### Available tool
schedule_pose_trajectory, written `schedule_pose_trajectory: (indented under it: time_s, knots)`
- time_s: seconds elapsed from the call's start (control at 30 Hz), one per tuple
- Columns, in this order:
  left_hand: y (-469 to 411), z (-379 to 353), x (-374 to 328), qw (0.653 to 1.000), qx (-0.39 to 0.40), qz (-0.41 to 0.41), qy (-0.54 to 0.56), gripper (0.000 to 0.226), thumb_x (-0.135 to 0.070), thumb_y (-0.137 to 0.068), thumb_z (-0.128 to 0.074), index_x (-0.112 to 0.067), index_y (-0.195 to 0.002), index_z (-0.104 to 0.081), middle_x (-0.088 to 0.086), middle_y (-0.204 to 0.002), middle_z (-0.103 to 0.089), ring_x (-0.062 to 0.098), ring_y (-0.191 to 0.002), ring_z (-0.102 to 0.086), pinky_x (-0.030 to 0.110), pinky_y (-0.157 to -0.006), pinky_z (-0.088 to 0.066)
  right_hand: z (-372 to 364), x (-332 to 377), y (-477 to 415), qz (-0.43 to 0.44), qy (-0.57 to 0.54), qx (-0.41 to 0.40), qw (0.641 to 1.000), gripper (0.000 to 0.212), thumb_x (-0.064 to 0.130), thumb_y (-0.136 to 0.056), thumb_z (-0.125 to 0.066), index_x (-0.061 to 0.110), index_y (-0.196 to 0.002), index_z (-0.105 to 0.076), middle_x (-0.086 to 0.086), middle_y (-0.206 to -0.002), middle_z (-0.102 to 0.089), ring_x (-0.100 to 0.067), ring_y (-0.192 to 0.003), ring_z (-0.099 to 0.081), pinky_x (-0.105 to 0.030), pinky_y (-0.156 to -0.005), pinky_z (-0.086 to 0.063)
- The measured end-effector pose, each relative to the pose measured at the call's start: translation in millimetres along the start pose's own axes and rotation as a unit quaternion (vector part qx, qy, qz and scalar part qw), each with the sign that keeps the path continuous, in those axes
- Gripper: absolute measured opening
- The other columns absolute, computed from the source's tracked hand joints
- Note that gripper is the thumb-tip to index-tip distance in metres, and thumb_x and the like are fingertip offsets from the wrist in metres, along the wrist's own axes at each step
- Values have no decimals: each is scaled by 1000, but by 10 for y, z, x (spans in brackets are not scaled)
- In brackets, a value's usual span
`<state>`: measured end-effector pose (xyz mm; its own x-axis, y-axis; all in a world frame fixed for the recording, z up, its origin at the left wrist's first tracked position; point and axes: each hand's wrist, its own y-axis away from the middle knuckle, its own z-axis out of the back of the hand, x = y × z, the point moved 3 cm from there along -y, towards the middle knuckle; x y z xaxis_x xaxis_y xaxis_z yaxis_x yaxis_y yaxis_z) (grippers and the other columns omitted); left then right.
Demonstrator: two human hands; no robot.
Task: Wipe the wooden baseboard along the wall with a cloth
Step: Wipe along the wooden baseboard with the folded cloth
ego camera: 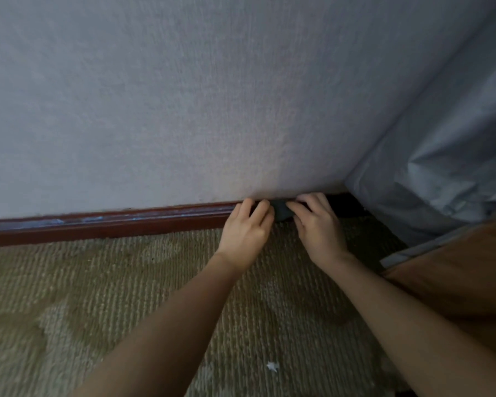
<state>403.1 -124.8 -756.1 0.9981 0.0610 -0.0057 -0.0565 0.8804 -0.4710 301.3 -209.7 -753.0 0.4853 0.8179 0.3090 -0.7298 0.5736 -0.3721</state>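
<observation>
A dark reddish wooden baseboard [103,223] runs along the foot of the pale wall, with light dusty streaks on its top edge. A small dark grey cloth [282,210] is pressed against the baseboard near the corner. My left hand [245,232] grips the cloth's left side, fingers curled onto the baseboard. My right hand [318,224] holds the cloth's right side. Most of the cloth is hidden under my fingers.
Grey-blue fabric [441,167] hangs down at the right and covers the baseboard's end. Brownish ribbed carpet [126,296] lies below, with a small white scrap [272,366] on it. An orange-brown surface [455,282] sits at the lower right.
</observation>
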Motion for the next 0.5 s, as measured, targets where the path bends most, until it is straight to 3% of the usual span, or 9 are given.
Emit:
schedule_pose_trajectory:
  time_s: [0.13,0.37,0.5]
  knots:
    - [13,-16,-86,1000,22,5,-16,29,-2,-79,-43,2,-85,-72,18,-91,-69,33,-76,-66,33,-63,-54,-41,70,25,-42,9,-33,999,30,-19,-62,-71,-8,-90,-70,-21,-89,-65,-39,-88,-61,-45,-73,-55]
    - [64,2,4,1000,5,15,-6,32,-3,-79,-42,5,-90,-71,19,-89,-68,33,-73,-65,35,-63,-55,-46,-7,19,7,16,16,1000,33,-19,-64,-70,-7,-95,-69,-19,-89,-64,-37,-86,-61,-44,-69,-55]
    - [-62,-73,-152,1000,9,-15,0,20,4,-68,-71,5,-87,-71,17,-85,-68,31,-68,-63,33,-63,-54,10,-168,82,-7,30,1,1000,37,-21,-60,-72,-8,-94,-69,-21,-87,-64,-38,-83,-61,-43,-70,-55]
